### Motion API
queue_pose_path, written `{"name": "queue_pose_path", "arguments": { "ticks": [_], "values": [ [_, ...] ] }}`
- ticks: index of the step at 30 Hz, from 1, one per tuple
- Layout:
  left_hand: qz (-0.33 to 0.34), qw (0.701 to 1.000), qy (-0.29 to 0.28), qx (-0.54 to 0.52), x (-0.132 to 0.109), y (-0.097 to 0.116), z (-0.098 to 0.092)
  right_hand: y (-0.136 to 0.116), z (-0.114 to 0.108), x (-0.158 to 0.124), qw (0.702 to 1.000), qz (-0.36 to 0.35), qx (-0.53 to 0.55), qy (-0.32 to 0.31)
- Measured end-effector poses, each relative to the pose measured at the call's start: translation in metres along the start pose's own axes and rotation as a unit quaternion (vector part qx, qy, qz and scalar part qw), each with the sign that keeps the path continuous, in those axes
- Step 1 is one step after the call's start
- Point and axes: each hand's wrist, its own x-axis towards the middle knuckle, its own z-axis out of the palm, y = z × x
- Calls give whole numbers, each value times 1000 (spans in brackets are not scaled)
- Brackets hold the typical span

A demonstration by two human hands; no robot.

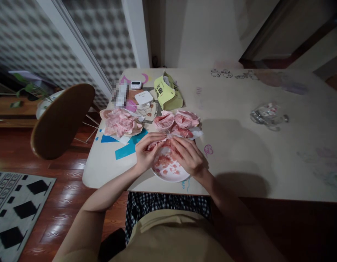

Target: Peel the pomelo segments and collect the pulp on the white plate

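yellow bag [167,92], white box [143,97], crumpled wrapper [267,114] (clear plastic), brown chair [61,120].

Just beside the white plate [172,174], glossy and smooth like glazed ceramic, lie moist, pulpy pink fruit segments [176,122]. Left of the plate sit spongy matt peel [119,122] and flat matt blue paper [129,147]. Beyond the plate stands a yellow paper box [167,93]; right of it, crinkled clear plastic [266,114]. The table [239,153] looks matt.

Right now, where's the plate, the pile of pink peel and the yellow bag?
plate [172,177], head view, bare white rim near the table edge.
pile of pink peel [120,123], head view, middle of the heap.
yellow bag [165,95], head view, its front face.
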Motion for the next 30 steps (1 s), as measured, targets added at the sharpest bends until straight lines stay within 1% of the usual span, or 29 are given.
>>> {"name": "queue_pose_path", "arguments": {
  "ticks": [3, 5, 9, 11, 13, 15, 19, 22, 24, 28, 30],
  "values": [
    [2, 1000, -2, 3, 0, 0, 0, 2, 0, -2, 1000, 6, 5, -7],
    [10, 1000, -6, 1, 0, 0, 0, 2, 0, -3, 1000, 11, 8, 1],
    [49, 999, -21, -11, 3, -2, -2, 5, 0, 0, 1000, 13, 17, 21],
    [69, 997, -30, -18, 5, -3, -3, 7, -1, 1, 1000, 5, 26, 17],
    [76, 996, -34, -16, 7, -4, -4, 8, -1, 2, 1000, 0, 28, 5],
    [65, 997, -30, -9, 7, -5, -4, 7, 0, 2, 1000, 8, 12, -1],
    [26, 999, -23, -10, 3, -5, -1, 3, 2, 1, 997, 51, -45, 26],
    [17, 1000, -23, -3, 2, -4, 0, 3, 3, 0, 997, 50, -39, 37],
    [21, 999, -37, 0, 1, -3, -1, 5, 3, 0, 998, 31, -34, 43],
    [36, 994, -101, 8, 1, -3, -2, 10, 2, -5, 998, 11, -48, 43],
    [42, 992, -114, 17, 0, -3, -2, 11, 1, -6, 998, 1, -51, 35]
  ]
}}
